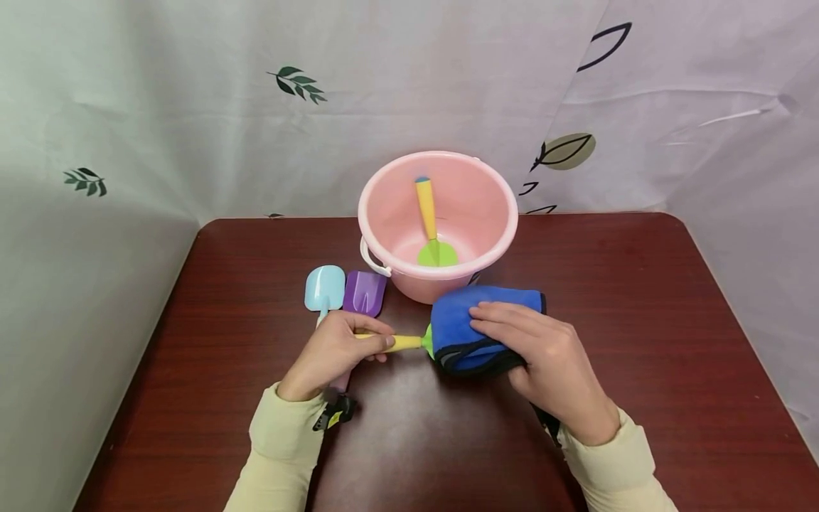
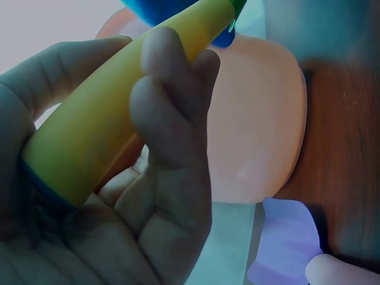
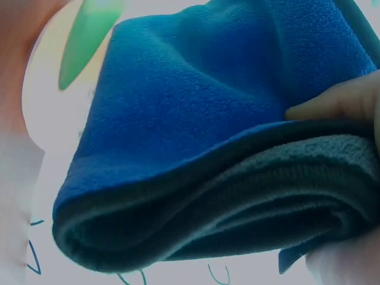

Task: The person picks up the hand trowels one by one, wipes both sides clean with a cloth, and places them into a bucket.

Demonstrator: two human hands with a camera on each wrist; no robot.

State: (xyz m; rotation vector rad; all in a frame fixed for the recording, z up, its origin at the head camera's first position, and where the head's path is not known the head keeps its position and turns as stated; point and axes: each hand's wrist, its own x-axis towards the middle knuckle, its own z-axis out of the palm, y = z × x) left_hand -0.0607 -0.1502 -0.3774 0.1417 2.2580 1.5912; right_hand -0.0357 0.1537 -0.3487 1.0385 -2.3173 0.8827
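My left hand (image 1: pixel 329 355) grips the yellow handle (image 1: pixel 406 343) of a toy shovel, held sideways, with the fingers curled around it in the left wrist view. The shovel's green end (image 1: pixel 428 341) goes in under a folded blue cloth (image 1: pixel 489 323) with black edging, which hides most of the blade. My right hand (image 1: pixel 553 359) holds this cloth around the blade, fingers over its top. In the right wrist view, the cloth's folded layers (image 3: pixel 202 231) show, and a green tip (image 3: pixel 86 47) appears behind it.
Behind the hands stands a pink bucket (image 1: pixel 422 288) with a white handle (image 1: pixel 374 259). Inside leans another green shovel (image 1: pixel 427 210) with a yellow handle. Left of the bucket lie a light blue shovel (image 1: pixel 325 286) and a purple shovel (image 1: pixel 365 293), partly hidden by my left hand.
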